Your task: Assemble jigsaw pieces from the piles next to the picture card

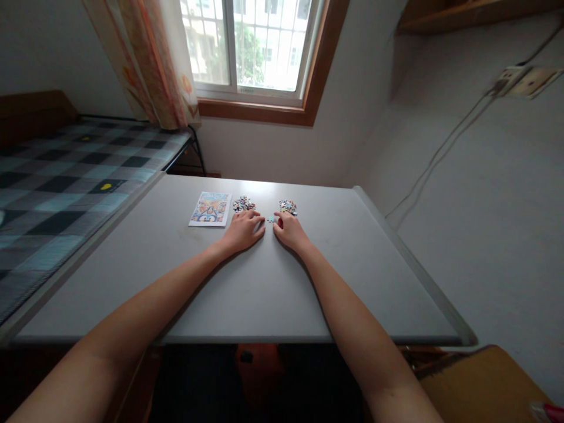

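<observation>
A small light-blue jigsaw piece (270, 219) lies flat on the white table between my two hands. My left hand (245, 230) rests on the tabletop just left of it, thumb and fingers apart, with nothing visible in it. Behind those fingers is a heap of jigsaw pieces (244, 203). On the other side of the light-blue piece, my right hand (289, 230) lies with its index finger and thumb apart, both close to the piece. Its other fingers are curled and partly hidden. A second heap of jigsaw pieces (288, 205) sits just beyond my right hand.
A printed picture sheet (208, 209) lies left of the heaps on the white table (273, 294). Left of the table stands a bed (88, 170) with a checked cover. A window (251, 47) is ahead. Cables hang from a wall socket (513, 80) at right.
</observation>
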The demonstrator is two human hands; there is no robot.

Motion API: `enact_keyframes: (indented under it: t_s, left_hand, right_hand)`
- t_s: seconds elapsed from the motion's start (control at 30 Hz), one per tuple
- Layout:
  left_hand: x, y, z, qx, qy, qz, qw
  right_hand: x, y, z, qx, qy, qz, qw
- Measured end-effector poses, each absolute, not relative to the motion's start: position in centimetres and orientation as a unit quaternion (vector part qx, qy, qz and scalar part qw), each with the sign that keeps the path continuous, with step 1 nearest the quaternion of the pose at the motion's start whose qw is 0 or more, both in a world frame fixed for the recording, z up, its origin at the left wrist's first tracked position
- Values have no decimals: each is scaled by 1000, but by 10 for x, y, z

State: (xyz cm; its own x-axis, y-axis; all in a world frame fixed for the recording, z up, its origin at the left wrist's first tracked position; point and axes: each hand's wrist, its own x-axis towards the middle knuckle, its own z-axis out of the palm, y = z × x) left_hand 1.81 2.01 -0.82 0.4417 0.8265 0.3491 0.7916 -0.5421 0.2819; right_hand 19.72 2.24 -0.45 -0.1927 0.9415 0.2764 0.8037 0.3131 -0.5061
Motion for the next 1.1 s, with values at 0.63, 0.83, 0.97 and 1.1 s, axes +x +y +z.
enact_keyframes:
  t_s: [0.63,0.83,0.97,1.1]
  left_hand:
    - [18,19,-7,849,481,218,32]
    - [18,20,-8,849,478,223,29]
    - [19,20,-7,848,481,221,31]
    - [18,19,-6,849,480,218,30]
  right_hand:
    - [196,20,-1,-579,-760,134,264]
    - [197,21,-3,-573,-762,134,271]
    - [197,20,-3,-570,-763,138,273]
    - [197,20,-2,-568,-764,140,274]
